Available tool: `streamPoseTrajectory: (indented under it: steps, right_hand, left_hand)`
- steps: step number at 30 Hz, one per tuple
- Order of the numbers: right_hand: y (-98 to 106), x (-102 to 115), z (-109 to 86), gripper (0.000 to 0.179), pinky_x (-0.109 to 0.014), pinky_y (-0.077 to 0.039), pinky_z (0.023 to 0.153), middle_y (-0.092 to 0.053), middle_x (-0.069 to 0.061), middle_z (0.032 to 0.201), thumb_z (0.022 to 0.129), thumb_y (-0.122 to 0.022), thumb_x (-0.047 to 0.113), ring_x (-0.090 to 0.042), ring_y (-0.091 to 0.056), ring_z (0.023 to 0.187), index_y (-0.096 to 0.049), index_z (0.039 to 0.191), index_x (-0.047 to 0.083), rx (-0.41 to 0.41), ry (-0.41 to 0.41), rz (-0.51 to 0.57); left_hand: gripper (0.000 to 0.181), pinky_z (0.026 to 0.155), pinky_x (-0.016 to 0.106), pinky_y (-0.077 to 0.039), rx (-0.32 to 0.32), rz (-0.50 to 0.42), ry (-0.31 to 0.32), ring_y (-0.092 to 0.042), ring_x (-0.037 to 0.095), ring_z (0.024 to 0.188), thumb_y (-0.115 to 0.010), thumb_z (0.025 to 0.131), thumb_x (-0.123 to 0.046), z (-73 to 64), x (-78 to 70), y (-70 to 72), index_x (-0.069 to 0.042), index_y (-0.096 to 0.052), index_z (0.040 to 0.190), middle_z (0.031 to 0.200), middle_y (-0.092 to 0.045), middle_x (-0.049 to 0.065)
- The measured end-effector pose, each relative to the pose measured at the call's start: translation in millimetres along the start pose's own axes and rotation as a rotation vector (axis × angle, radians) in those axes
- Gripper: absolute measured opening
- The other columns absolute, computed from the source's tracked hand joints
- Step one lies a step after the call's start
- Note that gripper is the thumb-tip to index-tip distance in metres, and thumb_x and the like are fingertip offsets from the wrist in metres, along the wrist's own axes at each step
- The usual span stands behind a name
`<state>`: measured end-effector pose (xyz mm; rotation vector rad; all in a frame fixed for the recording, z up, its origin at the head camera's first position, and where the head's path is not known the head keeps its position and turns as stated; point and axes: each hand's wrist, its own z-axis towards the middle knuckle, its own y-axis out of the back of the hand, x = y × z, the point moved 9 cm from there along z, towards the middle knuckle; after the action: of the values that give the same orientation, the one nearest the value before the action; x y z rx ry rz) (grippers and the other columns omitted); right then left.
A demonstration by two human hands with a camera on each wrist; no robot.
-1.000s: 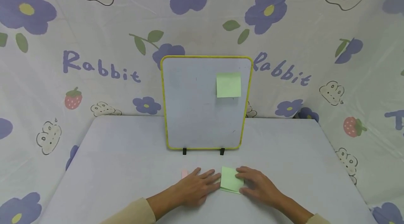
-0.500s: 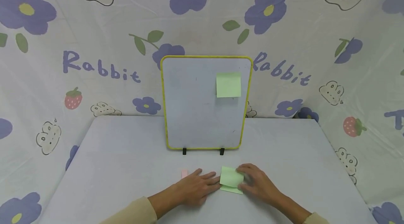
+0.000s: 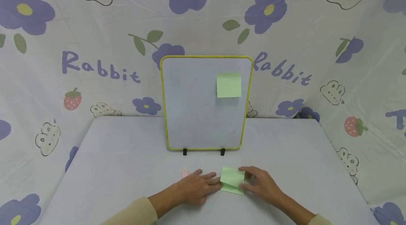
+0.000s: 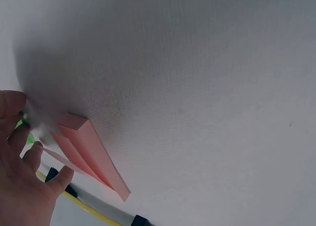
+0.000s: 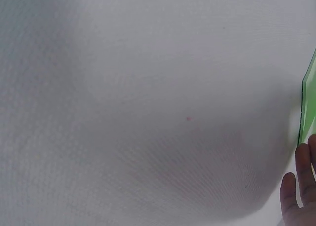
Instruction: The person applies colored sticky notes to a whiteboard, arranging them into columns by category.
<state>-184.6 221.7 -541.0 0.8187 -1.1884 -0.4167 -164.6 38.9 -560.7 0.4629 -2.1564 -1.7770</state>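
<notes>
On the white table a green sticky note pad (image 3: 233, 191) lies between the hands. Its top sheet (image 3: 232, 175) has its near edge raised off the pad. My right hand (image 3: 261, 186) pinches that sheet at the right side, thumb by the near corner, index finger by the far one. My left hand (image 3: 197, 188) lies with spread fingers, fingertips against the pad's left edge. A pink sticky note pad (image 4: 96, 149) sits beneath the left hand, its top sheet partly lifted in the left wrist view; the hand hides most of it from the head view.
A whiteboard (image 3: 203, 119) with a yellow frame stands upright behind the pads on black feet (image 3: 185, 152). One green sticky note (image 3: 229, 85) is stuck on its upper right. A fabric backdrop (image 3: 203, 27) with flowers and rabbits surrounds the table.
The top green sheet's near edge has risen from the pad, baring a strip of the pad below. My right hand has shifted slightly; my left hand stays almost still.
</notes>
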Motion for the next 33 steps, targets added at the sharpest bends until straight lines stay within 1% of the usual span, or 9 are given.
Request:
streamPoseTrajectory:
  steps: [3,7,11,15,20,22,24,29,33]
  right_hand:
    - [-0.5,-1.9,0.4,0.04,-0.033,-0.057,0.083,-0.075,0.003,0.105,0.085,-0.086,0.025,-0.013,-0.068,0.093,-0.074,0.119,0.007,0.021,-0.001,0.037]
    - [0.5,-2.2,1.7,0.039,-0.033,-0.058,0.083,-0.077,-0.003,0.113,0.086,-0.086,0.025,-0.017,-0.07,0.097,-0.075,0.118,0.007,0.023,0.004,0.051]
    - [1.9,0.8,4.3,0.043,-0.032,-0.059,0.081,-0.076,-0.007,0.116,0.085,-0.087,0.022,-0.019,-0.071,0.097,-0.073,0.121,0.004,0.046,0.006,0.093]
    - [4.0,8.1,8.4,0.046,-0.033,-0.06,0.083,-0.075,-0.01,0.114,0.086,-0.085,0.02,-0.02,-0.071,0.097,-0.071,0.125,-0.002,0.086,0.003,0.14]
    - [11.9,20.5,16.9,0.041,-0.034,-0.061,0.085,-0.074,-0.014,0.114,0.091,-0.08,0.016,-0.024,-0.071,0.096,-0.071,0.125,-0.005,0.105,0.02,0.179]
    - [16.1,24.1,21.3,0.037,-0.034,-0.061,0.084,-0.074,-0.015,0.117,0.093,-0.078,0.013,-0.024,-0.072,0.095,-0.071,0.124,-0.005,0.095,0.029,0.183]
    - [20.1,27.5,26.2,0.034,-0.033,-0.061,0.083,-0.074,-0.016,0.118,0.093,-0.076,0.01,-0.021,-0.073,0.094,-0.071,0.124,-0.004,0.082,0.041,0.179]
    - [28.5,34.7,40.9,0.032,-0.031,-0.061,0.081,-0.075,-0.016,0.117,0.092,-0.074,0.0,-0.016,-0.073,0.093,-0.072,0.123,-0.004,0.024,0.067,0.15]
    - [36.1,42.6,56.0,0.031,-0.031,-0.062,0.081,-0.075,-0.015,0.115,0.092,-0.072,-0.005,-0.021,-0.075,0.093,-0.073,0.123,-0.003,-0.041,0.087,0.137]
  left_hand:
    - [0.056,0.112,0.045,-0.047,-0.011,0.008,-0.003,-0.042,0.012,0.152,-0.056,0.103,-0.028,0.2,0.2,0.3,-0.029,-0.047,0.158,0.164,-0.043,-0.011]
    - [0.055,0.112,0.044,-0.048,-0.018,0.013,-0.008,-0.042,0.012,0.151,-0.056,0.102,-0.028,0.0,-0.1,1.0,-0.03,-0.049,0.157,0.163,-0.044,-0.012]
    - [0.053,0.112,0.044,-0.047,-0.012,0.004,-0.01,-0.042,0.012,0.151,-0.056,0.102,-0.027,-0.6,0.0,0.8,-0.03,-0.051,0.156,0.163,-0.045,-0.012]
    - [0.053,0.112,0.044,-0.047,-0.011,0.004,-0.012,-0.042,0.012,0.152,-0.056,0.103,-0.028,-0.2,0.2,0.6,-0.03,-0.051,0.156,0.163,-0.044,-0.012]
    - [0.055,0.113,0.044,-0.047,-0.005,-0.001,-0.021,-0.041,0.012,0.152,-0.055,0.105,-0.028,1.5,0.2,-1.6,-0.028,-0.046,0.159,0.165,-0.042,-0.012]
    - [0.054,0.113,0.044,-0.047,-0.004,-0.003,-0.023,-0.041,0.012,0.152,-0.054,0.106,-0.029,1.9,0.3,-1.8,-0.029,-0.045,0.159,0.165,-0.042,-0.013]
    - [0.052,0.113,0.044,-0.047,-0.006,-0.002,-0.026,-0.041,0.012,0.152,-0.053,0.107,-0.029,2.0,0.1,-1.4,-0.029,-0.046,0.159,0.164,-0.042,-0.013]
    - [0.052,0.112,0.043,-0.048,-0.01,0.0,-0.028,-0.042,0.012,0.151,-0.052,0.107,-0.031,0.4,-0.6,0.2,-0.029,-0.046,0.158,0.164,-0.043,-0.013]
    - [0.051,0.11,0.042,-0.048,-0.034,0.011,-0.031,-0.044,0.011,0.15,-0.051,0.107,-0.032,-0.3,-0.7,1.9,-0.028,-0.047,0.158,0.163,-0.044,-0.012]
